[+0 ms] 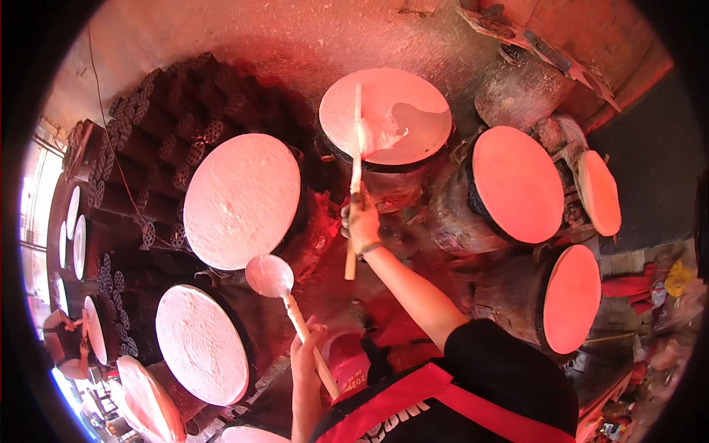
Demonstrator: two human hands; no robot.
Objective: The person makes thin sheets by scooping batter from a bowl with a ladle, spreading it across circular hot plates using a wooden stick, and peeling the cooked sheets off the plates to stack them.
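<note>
My right hand (362,225) is closed round a long wooden spreading stick (357,170). The stick reaches over the far round griddle (432,122), where its upper part lies against thick pale batter (380,136). Batter covers most of that griddle, with a ragged-edged darker patch at its right. Lower down, my left hand (306,343) grips the wooden handle of a ladle (271,277). The ladle's round bowl looks coated with pale batter and sits by the lower edge of the left griddle (242,199), which a bumpy pale layer covers.
Round griddles on drum-like stoves surround me, including a smooth-topped one (517,184) at right and a batter-covered one (201,343) at lower left. Stacked honeycomb coal briquettes (151,140) fill the left back. Another person (66,340) stands at the far left.
</note>
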